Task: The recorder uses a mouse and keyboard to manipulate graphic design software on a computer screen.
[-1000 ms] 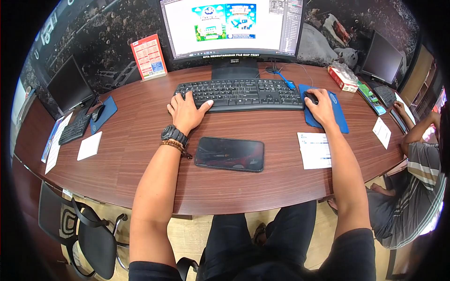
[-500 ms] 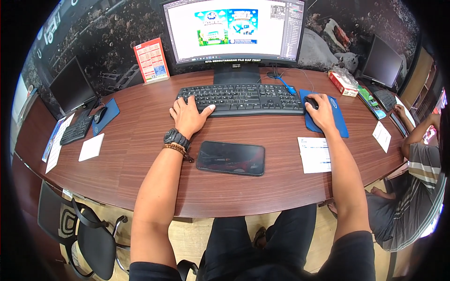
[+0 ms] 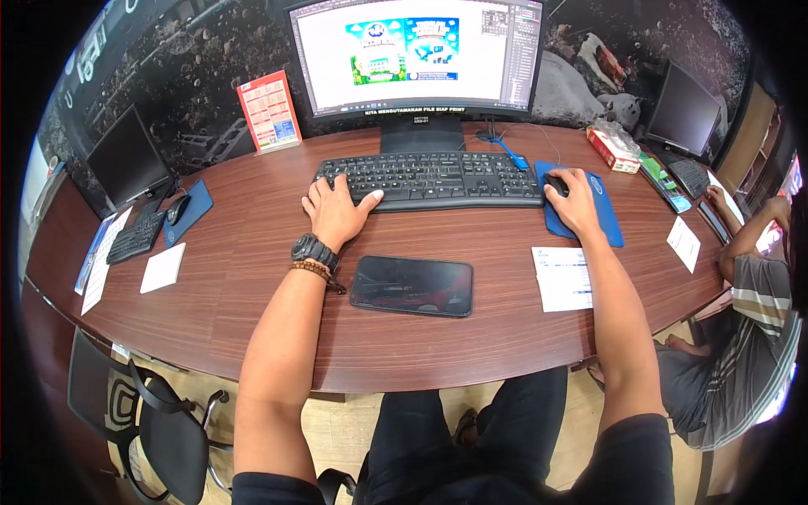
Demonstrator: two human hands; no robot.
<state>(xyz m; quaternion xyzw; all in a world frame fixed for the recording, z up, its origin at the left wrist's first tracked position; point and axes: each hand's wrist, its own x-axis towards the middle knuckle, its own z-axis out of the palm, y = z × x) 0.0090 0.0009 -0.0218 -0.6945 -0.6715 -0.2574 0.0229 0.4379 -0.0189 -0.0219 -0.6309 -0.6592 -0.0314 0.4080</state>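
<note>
Computer workstation on a wood-grain desk.
Front: black smartphone, flat, screen dark; printed sheet to its right. Middle: left hand, fingers spread wide on the left end of the black keyboard; right hand, curled around the black computer mouse, on a blue mouse pad right of the keyboard. Rear: lit monitor; red-and-white desk calendar to its left.

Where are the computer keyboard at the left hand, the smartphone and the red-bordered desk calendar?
Computer keyboard [image 3: 433, 180]: head view, on the middle of its keys.
Smartphone [image 3: 412, 287]: head view, on its dark screen.
Desk calendar [image 3: 270, 113]: head view, on its printed front.
</note>
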